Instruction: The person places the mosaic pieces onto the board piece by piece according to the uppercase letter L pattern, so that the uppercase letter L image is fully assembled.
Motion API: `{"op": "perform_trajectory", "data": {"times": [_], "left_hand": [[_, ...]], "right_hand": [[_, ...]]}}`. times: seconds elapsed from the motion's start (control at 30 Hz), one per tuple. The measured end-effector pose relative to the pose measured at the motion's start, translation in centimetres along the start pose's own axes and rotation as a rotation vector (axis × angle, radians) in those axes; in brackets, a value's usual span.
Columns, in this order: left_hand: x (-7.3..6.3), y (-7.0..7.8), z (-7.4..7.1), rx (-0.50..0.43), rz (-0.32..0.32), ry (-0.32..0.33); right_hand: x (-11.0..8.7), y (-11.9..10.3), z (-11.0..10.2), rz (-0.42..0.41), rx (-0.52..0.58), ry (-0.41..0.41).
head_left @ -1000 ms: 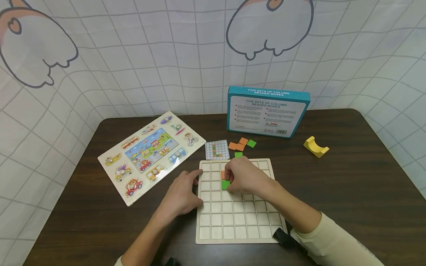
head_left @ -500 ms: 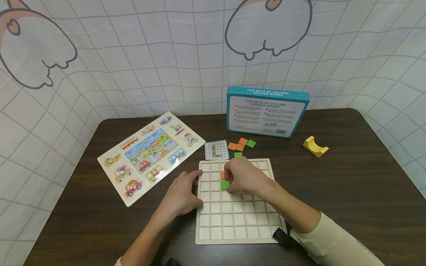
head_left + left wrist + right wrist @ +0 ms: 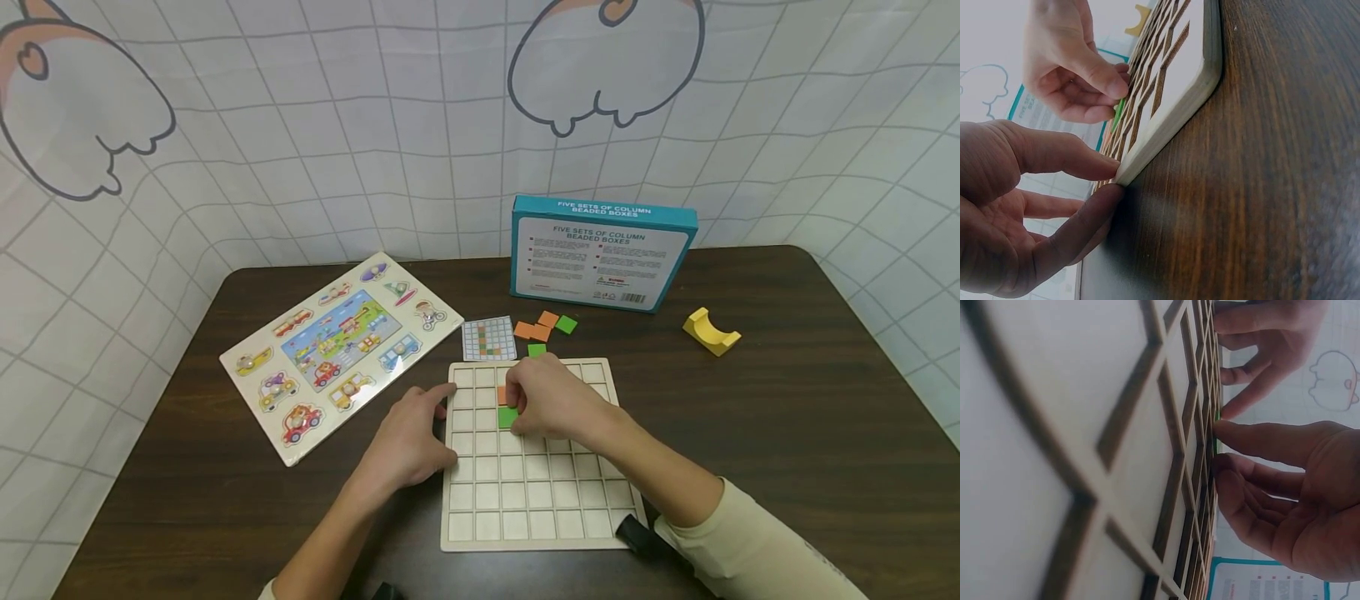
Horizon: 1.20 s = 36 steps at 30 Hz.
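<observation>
On the pale wooden grid board (image 3: 514,496), uneven release could tilt the square green tile (image 3: 507,417) the right hand (image 3: 557,400) pinches; beside it, the left hand (image 3: 408,437) spreads.

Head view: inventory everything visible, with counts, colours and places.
Table: 1, dark brown, beneath
Grid board: 1, pale, front centre
Orange tile: 1, orange, on grid board, partly hidden
Green tile: 1, green, on grid board
Loose tiles: 5, three orange, two green, beyond board
Pattern card: 1, mostly white, left of loose tiles
Puzzle board: 1, cream, multicoloured pictures, left
Box: 1, teal and white, back
Notched block: 1, yellow, right
Backdrop: 1, white, behind
Black objects: 2, black, lower part
Sleeves: 2, cream, bottom
Left hand: 1, bare, grid board's left edge
Right hand: 1, bare, fingers on green tile
</observation>
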<state>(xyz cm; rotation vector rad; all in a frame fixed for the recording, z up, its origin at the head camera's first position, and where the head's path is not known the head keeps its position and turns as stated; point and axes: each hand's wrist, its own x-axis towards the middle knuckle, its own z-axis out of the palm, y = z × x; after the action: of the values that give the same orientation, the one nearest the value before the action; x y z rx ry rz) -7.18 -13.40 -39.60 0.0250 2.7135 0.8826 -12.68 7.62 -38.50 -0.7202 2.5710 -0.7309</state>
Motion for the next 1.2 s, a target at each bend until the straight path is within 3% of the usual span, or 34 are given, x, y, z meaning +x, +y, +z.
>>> {"op": "perform_trajectory", "data": {"times": [0.23, 1.2], "left_hand": [[0.2, -0.1, 0.1, 0.021, 0.026, 0.017], [0.0, 0.0, 0.2, 0.009, 0.011, 0.01]], "right_hand": [[0.0, 0.1, -0.1, -0.025, 0.002, 0.0], [-0.3, 0.9, -1.4, -0.019, 0.047, 0.055]]}}
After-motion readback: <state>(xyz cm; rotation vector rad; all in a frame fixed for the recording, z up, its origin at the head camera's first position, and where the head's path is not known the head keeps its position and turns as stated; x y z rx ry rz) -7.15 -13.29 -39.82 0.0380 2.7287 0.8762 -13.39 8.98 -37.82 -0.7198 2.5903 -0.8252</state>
